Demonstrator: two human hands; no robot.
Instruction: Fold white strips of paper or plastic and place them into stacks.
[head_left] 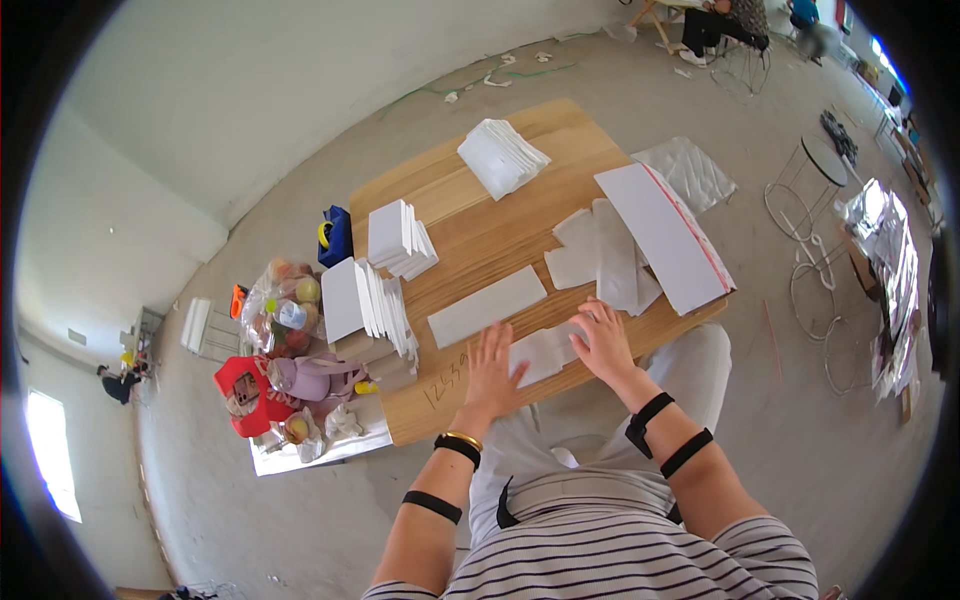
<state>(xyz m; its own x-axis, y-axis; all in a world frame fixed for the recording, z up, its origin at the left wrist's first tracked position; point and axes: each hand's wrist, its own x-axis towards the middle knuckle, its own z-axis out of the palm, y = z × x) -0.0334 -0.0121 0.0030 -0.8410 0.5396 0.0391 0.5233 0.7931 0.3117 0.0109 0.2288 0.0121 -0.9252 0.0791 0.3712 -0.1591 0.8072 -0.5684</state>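
Observation:
A white folded piece (541, 352), of paper or thin foam, lies at the near edge of the wooden table (490, 235). My left hand (490, 374) rests at its left end, fingers stretched out. At its right end is my right hand (606, 346), fingers apart and slightly bent, touching its edge. Neither hand grips anything. Just beyond lies a flat white rectangular sheet (487, 307). To the right, loose white sheets (610, 255) overlap beside a long white board or box with a red edge (665, 240).
White stacks stand at left (372, 305), behind them (400, 238) and at the far side (502, 158). A blue tape dispenser (337, 237), a bag of fruit (290, 300), a lilac bag (312, 377) and a red object (240, 395) crowd the left. Wire-legged stools (822, 160) stand right.

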